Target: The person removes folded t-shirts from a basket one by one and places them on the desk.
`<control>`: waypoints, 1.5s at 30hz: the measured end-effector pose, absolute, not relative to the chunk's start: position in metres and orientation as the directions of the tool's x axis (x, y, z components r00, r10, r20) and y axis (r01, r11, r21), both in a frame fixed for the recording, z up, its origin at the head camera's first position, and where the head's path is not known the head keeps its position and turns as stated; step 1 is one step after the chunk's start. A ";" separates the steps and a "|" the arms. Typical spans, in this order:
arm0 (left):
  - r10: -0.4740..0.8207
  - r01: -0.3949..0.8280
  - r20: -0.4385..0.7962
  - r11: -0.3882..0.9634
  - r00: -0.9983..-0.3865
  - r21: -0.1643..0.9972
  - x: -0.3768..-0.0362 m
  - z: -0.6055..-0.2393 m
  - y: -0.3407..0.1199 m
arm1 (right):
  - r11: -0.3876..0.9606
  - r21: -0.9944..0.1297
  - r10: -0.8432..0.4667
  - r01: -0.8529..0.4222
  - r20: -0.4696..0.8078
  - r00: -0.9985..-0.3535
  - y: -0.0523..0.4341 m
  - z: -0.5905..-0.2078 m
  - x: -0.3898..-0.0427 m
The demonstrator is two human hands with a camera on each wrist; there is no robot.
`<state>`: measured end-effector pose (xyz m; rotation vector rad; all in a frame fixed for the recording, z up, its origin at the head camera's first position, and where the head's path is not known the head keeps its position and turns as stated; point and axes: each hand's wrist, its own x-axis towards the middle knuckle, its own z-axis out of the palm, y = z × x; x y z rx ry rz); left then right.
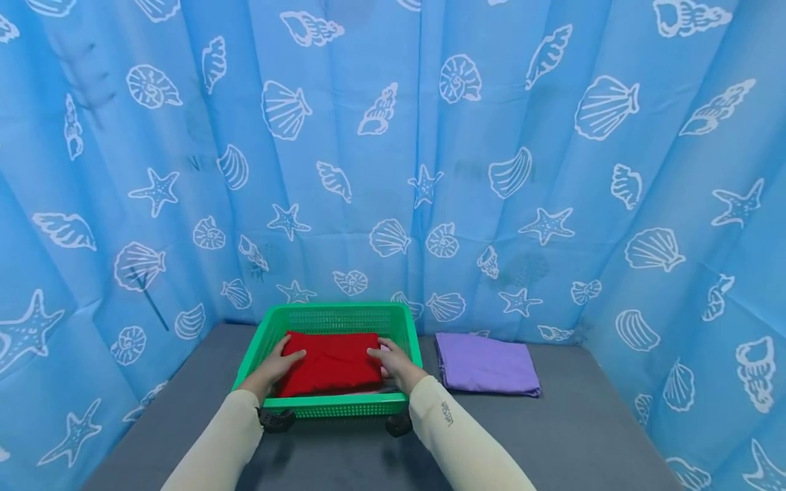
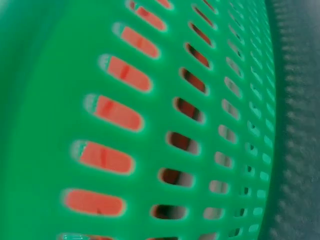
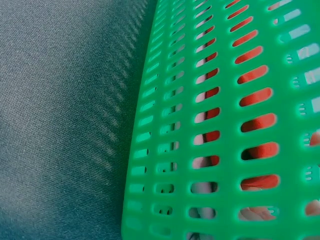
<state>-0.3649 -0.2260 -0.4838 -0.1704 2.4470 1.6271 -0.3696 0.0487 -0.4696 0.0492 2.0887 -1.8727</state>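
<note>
A folded red cloth lies inside the green plastic basket. My left hand grips its left side, with the thumb over the top. On the opposite side my right hand holds the cloth's right edge, thumb on top and fingers partly hidden below. A bit of pinkish fabric shows under the red cloth near the basket's front. Through the slots of the basket wall in the left wrist view, red fabric is visible. The right wrist view shows red and paler fabric behind the slotted wall.
A folded purple cloth lies to the right of the basket on the grey table. Blue curtains with white shell and starfish prints surround the back and sides.
</note>
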 end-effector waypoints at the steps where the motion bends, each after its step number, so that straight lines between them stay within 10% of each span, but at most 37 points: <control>1: 0.011 -0.205 -0.226 0.384 -0.974 0.900 -0.365 -0.484 -0.226 | 0.139 -0.959 -0.196 0.247 -0.271 -0.942 0.048 -0.470 -0.370; 45: 0.016 -0.079 -0.098 0.470 -0.995 0.879 -0.368 -0.478 -0.219 | 0.223 -0.953 -0.253 0.207 -0.262 -0.931 0.046 -0.472 -0.370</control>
